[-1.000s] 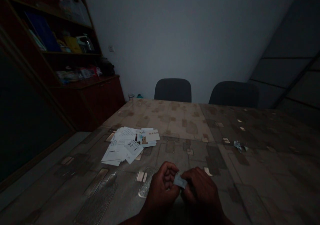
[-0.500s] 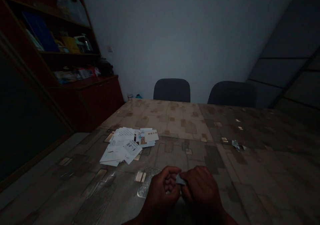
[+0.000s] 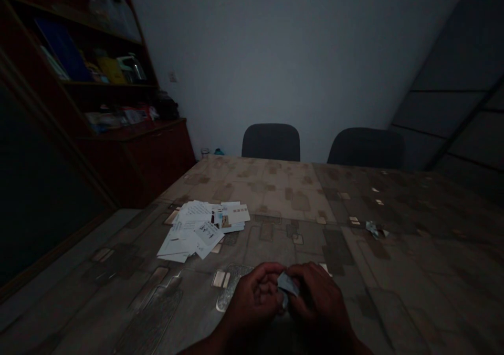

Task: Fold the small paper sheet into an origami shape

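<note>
At six o'clock, the right hand point(image 3: 317, 294) pinches a small pale piece point(image 3: 290, 285) of folded-looking material between thumb and fingers, knuckles up. The left hand point(image 3: 258, 297) faces it, fingers curled and palm turned inward; whether its thumb grips the piece's lower fold cannot be told. The piece lies between both hands above the patterned table point(image 3: 236, 181), its long axis running roughly from ten to four o'clock.

From the hands, loose cards point(image 3: 192, 234) overlap at ten o'clock; a crumpled scrap point(image 3: 374, 229) sits at two. Chairs point(image 3: 271, 142) stand beyond, toward twelve and one. Farthest, between ten and eleven, a dim cabinet point(image 3: 157, 147) holds a blue panel point(image 3: 69, 50), a yellow item point(image 3: 111, 70) and a shiny vessel point(image 3: 137, 70), its contents hidden.
</note>
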A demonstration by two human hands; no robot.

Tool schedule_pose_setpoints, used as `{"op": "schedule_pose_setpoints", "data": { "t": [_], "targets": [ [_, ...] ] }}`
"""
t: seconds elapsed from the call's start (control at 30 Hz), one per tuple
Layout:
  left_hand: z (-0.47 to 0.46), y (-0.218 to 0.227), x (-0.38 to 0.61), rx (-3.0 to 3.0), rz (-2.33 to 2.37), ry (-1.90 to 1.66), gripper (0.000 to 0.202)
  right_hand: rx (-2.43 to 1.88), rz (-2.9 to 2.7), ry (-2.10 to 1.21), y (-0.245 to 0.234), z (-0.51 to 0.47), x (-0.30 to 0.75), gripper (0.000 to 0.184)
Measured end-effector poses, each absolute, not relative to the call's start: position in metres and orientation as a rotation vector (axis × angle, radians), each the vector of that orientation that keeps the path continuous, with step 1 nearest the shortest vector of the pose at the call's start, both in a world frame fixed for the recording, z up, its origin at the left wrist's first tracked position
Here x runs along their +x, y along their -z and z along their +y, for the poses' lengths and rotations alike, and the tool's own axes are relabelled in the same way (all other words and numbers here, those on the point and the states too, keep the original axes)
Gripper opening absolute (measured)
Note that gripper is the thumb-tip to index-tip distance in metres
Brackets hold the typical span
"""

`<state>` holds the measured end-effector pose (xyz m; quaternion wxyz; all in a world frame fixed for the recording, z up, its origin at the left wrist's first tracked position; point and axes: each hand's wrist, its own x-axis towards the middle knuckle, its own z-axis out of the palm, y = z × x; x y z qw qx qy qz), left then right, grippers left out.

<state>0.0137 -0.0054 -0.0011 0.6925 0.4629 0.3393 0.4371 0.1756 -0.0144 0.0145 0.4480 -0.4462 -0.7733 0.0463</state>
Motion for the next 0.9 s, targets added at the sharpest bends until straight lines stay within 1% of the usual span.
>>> {"op": "schedule_pose_setpoints", "data": {
  "t": [0.07, 0.2, 0.37, 0.43, 0.63, 0.77, 0.9],
  "targets": [
    [-0.006, 0.002, 0.013, 1.045, 0.737, -0.964, 0.047, -1.109, -1.914, -0.104, -0.012, -0.015, 0.176, 0.020],
    [-0.006, -0.003, 0.013, 1.046, 0.692, -0.938, 0.057, -1.073, -1.890, 0.022, -0.010, -0.014, 0.175, 0.017],
    [-0.004, -0.010, 0.013, 1.066, 0.700, -0.970, 0.047, -1.024, -1.913, 0.118, -0.012, -0.011, 0.175, 0.017],
    [-0.004, -0.010, 0.013, 1.066, 0.709, -0.978, 0.046, -1.019, -1.912, 0.127, -0.014, -0.011, 0.175, 0.017],
    [-0.006, -0.015, 0.012, 1.022, 0.732, -0.956, 0.049, -1.039, -1.904, 0.009, -0.020, -0.016, 0.174, 0.018],
    [-0.007, -0.017, 0.011, 1.024, 0.770, -0.958, 0.044, -1.029, -1.911, -0.022, -0.019, -0.017, 0.172, 0.022],
    [-0.007, -0.013, 0.008, 1.137, 0.820, -0.969, 0.038, -1.022, -1.914, -0.022, -0.019, -0.017, 0.171, 0.018]
  ]
}}
